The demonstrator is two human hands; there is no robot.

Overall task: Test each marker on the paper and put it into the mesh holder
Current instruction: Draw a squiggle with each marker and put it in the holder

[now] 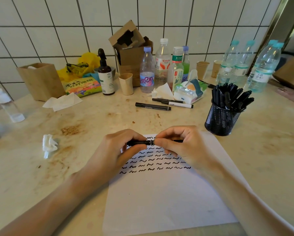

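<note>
A black marker (147, 142) lies level between both hands, just above the white paper (159, 198). My left hand (120, 149) grips its left part and my right hand (178, 145) pinches its right part. Several rows of black squiggles cover the paper's upper half. The black mesh holder (222, 120) stands to the right of the paper, filled with several black markers. Three more markers lie on the counter beyond the paper: a thick black one (153, 106), a thin black one (166, 100) and a white-bodied one (177, 104).
A crumpled tissue (49, 146) lies left of the paper. Along the tiled wall stand several water bottles (147, 70), a brown pump bottle (106, 77), paper cups (126, 84), cardboard boxes (130, 53), a tissue pack (190, 90) and a snack bag (81, 86).
</note>
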